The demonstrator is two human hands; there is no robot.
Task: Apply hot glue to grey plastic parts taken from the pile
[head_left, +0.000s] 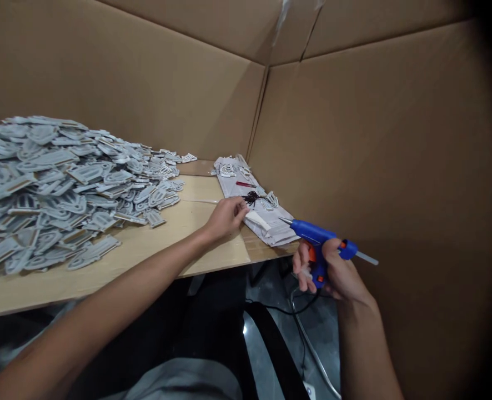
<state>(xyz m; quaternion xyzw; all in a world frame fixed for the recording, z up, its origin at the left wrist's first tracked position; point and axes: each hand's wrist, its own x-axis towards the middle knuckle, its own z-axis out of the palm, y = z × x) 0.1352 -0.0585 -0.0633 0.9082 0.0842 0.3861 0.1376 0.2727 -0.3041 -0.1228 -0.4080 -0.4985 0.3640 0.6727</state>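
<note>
1 glue gun (312,231), 1 blk bundle (252,197), uncountable gry pcs (50,159)

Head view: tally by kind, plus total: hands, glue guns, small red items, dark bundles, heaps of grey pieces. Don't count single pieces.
Hands: 2 (left hand, right hand)
Blue glue gun: 1
Small red item: 1
Dark bundle: 1
Heap of grey pieces: 1
Total: 6
</note>
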